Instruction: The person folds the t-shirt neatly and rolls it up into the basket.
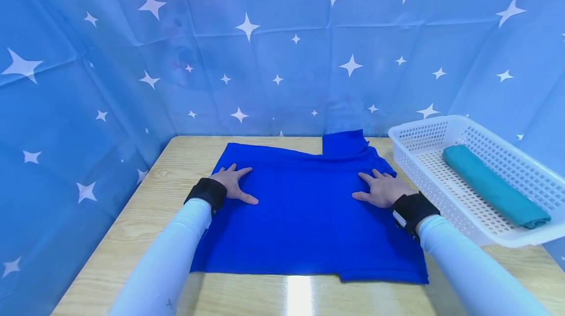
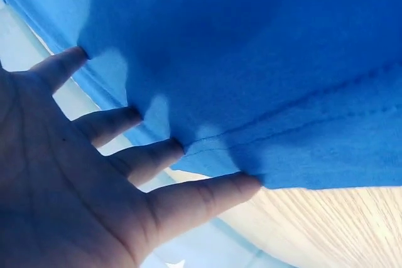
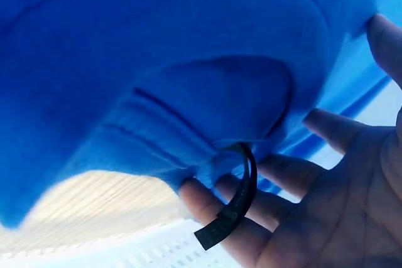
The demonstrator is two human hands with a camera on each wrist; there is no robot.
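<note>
A blue T-shirt lies spread sideways on the wooden table, its collar side to the right and its hem to the left. My left hand rests on it near the hem, fingers spread and straight. In the left wrist view, the fingertips touch the cloth beside a double line of stitching. On the collar side, my right hand rests with spread fingers. The right wrist view shows the collar and a dark narrow strip curving down from it, across the fingers.
At the right stands a white perforated basket holding a folded teal cloth. Blue curtains with white stars hang behind and left of the wooden table.
</note>
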